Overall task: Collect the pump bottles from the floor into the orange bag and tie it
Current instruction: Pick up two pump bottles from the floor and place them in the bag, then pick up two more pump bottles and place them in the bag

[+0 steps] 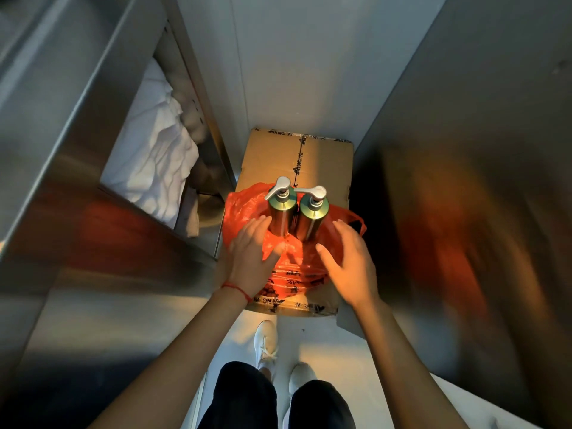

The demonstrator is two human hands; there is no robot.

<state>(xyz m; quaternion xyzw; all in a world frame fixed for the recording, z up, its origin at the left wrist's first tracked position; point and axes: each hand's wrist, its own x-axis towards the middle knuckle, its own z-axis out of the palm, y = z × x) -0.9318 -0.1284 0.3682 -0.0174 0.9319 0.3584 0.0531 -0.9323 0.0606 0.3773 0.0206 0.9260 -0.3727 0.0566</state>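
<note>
Narrow steel-walled aisle; taped cardboard box (322, 162) on floor. Left hand (252, 255) lay flat, fingers straight, on orange bag (244, 209). Two pump bottles (283, 216) stood upright inside bag atop box. Right hand (351, 258) spread, relaxed, touching bag's right side.

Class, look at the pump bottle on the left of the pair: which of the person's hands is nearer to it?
Left. The left hand lies on the orange bag, fingertips beside the left pump bottle. The right hand is beyond the other bottle.
</note>
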